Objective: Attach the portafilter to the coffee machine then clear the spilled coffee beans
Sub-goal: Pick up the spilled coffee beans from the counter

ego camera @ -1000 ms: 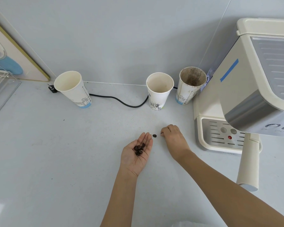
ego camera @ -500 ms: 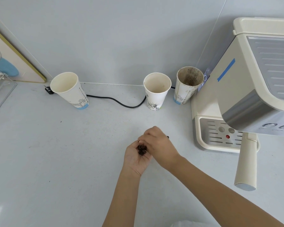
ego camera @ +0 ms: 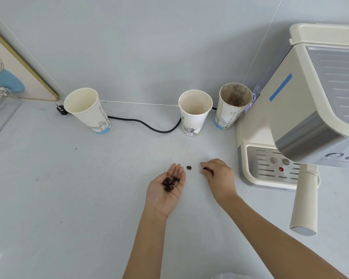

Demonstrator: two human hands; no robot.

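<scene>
- Left hand [ego camera: 165, 192]: flat and palm up, cupping a small pile of dark brown roasted coffee beans [ego camera: 170, 183].
- Right hand [ego camera: 218, 174]: fingertips pinched on one dark bean [ego camera: 205, 168].
- Last loose dark bean [ego camera: 189, 167]: lies on the white tabletop [ego camera: 69, 188] between both hands, nearer the left fingertips, toward the back edge.
- Cream portafilter handle [ego camera: 304, 200]: projects from the cream coffee machine [ego camera: 302, 109], apparently attached.

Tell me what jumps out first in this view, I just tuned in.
The left hand lies palm up at centre, cupping dark coffee beans. Beside it the right hand pinches one bean on the table; a loose bean lies between them. The cream coffee machine fills the right side, its portafilter handle pointing forward.
</scene>
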